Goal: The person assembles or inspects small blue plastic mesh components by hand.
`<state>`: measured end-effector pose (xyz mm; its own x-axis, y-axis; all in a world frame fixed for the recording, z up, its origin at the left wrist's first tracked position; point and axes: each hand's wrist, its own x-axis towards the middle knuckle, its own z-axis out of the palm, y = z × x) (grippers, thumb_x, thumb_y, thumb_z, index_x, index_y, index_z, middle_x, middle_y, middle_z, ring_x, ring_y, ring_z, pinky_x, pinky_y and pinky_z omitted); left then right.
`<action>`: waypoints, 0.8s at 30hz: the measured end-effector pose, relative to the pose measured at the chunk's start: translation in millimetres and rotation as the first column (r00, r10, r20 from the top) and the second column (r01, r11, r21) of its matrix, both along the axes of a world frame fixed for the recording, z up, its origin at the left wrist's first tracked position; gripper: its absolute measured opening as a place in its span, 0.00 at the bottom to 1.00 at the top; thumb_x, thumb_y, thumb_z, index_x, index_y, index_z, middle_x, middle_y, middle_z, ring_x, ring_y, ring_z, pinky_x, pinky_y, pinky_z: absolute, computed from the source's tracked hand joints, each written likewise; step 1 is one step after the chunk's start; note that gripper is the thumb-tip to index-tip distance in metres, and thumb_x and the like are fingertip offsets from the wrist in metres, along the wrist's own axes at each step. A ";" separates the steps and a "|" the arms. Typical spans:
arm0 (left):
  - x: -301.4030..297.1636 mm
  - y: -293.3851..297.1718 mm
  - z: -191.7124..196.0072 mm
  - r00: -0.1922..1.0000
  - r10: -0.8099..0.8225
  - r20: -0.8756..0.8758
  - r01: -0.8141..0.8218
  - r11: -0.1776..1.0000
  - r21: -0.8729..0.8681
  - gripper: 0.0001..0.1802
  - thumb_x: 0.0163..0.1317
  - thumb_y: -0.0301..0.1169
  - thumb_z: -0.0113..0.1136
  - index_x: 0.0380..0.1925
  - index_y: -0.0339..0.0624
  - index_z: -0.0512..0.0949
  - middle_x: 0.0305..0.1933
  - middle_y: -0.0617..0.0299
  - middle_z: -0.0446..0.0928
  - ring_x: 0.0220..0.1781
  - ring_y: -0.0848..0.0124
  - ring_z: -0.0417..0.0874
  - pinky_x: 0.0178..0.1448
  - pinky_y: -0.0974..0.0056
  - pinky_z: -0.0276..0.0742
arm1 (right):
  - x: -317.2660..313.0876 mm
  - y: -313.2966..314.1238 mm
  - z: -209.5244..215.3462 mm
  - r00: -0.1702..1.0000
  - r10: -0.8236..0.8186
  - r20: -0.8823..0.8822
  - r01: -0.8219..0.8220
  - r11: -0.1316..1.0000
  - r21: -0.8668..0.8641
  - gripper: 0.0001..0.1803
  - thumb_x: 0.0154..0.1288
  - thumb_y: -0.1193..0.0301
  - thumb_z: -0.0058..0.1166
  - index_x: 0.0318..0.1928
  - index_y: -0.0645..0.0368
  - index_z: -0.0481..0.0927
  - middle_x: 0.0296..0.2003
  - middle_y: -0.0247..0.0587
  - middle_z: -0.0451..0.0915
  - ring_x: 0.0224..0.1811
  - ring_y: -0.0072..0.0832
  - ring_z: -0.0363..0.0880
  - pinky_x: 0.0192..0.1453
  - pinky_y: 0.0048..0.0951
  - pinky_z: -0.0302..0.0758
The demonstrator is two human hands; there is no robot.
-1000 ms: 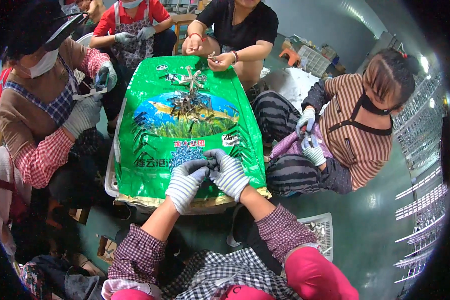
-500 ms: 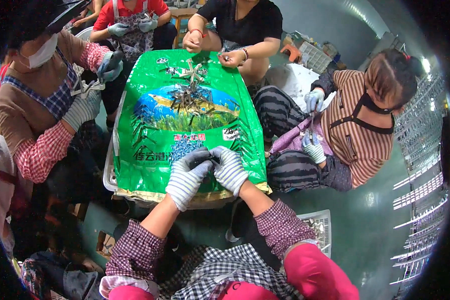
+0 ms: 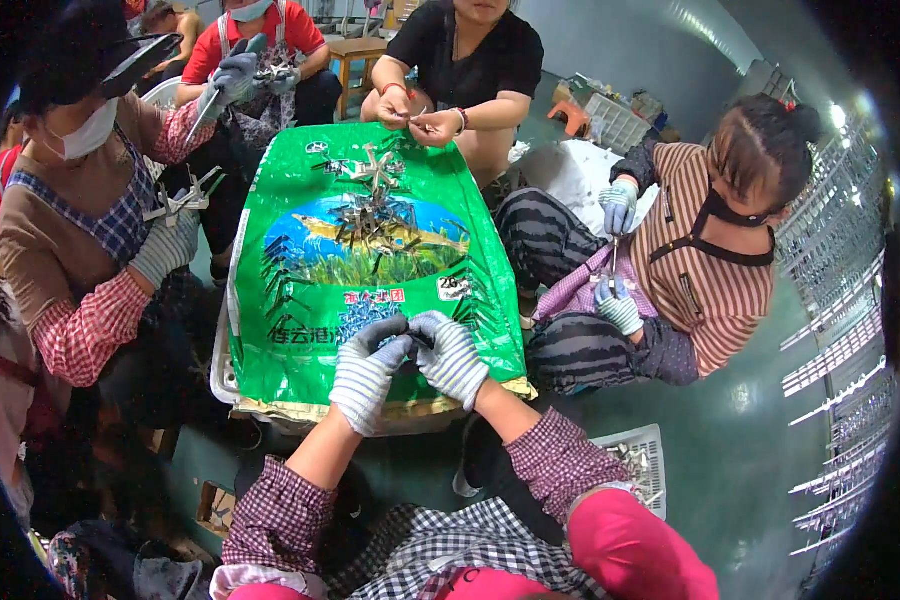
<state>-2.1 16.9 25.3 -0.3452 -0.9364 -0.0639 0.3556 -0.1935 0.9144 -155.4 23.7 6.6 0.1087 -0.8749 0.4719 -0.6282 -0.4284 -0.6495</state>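
My left hand (image 3: pixel 368 368) and my right hand (image 3: pixel 452 362), both in striped knit gloves, meet over the near part of a green printed sack (image 3: pixel 370 375). Their fingertips are pinched together around something small and dark that I cannot make out. Just beyond them lies a cluster of small blue pieces (image 3: pixel 372 315). Farther off, dark and silvery narrow parts form a loose pile (image 3: pixel 365 222) in the middle of the sack. Thin dark strips (image 3: pixel 274 268) lie in a row along the left side, and more strips (image 3: pixel 492 250) along the right.
Co-workers sit close around the sack. At the left, one gloved hand (image 3: pixel 228 82) holds a screwdriver, the other a pale bracket (image 3: pixel 182 200). White crates with parts (image 3: pixel 642 458) stand on the floor at my right. Metal racks (image 3: pixel 840 330) line the far right.
My hands stay pinched together in nearly the same place. The left co-worker's upper hand has lifted with a screwdriver; the person opposite has brought both hands together. The view has shifted slightly.
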 end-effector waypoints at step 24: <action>16.9 -10.1 37.3 0.993 0.120 0.021 -0.119 0.992 -0.052 0.18 0.61 0.31 0.54 0.49 0.35 0.72 0.46 0.57 0.77 0.43 0.70 0.80 0.39 0.70 0.76 | -135.2 -152.7 67.5 0.606 -0.043 -0.794 0.367 0.901 0.231 0.14 0.52 0.61 0.60 0.35 0.57 0.81 0.29 0.50 0.80 0.34 0.41 0.79 0.40 0.37 0.73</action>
